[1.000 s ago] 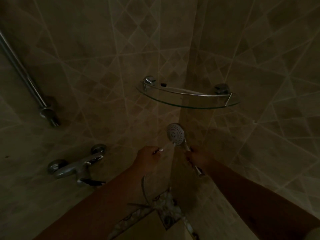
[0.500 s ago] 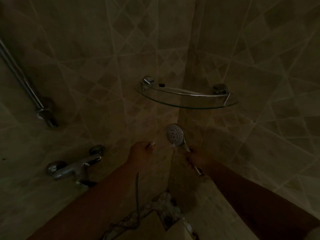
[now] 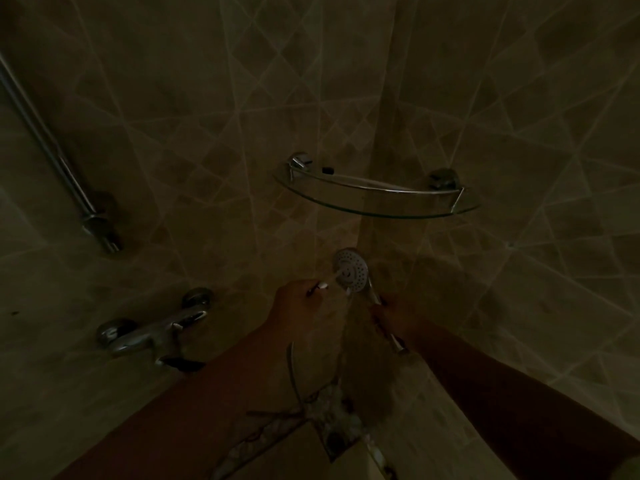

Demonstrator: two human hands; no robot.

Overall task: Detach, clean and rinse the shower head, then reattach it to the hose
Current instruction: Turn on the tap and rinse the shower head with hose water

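The shower head [image 3: 350, 272] sits just below the middle of the frame, its perforated face turned toward the camera, with the right hand [image 3: 398, 315] wrapped around its chrome handle. Just to its left, the left hand [image 3: 299, 304] has its fingers curled round the end of the hose [image 3: 293, 370], which hangs down below that wrist; water appears to run from the hose end onto the face. Above them a glass corner shelf [image 3: 377, 202] spans the tiled corner. The chrome mixer tap [image 3: 152, 329] is at lower left, a rail [image 3: 52, 154] at upper left.
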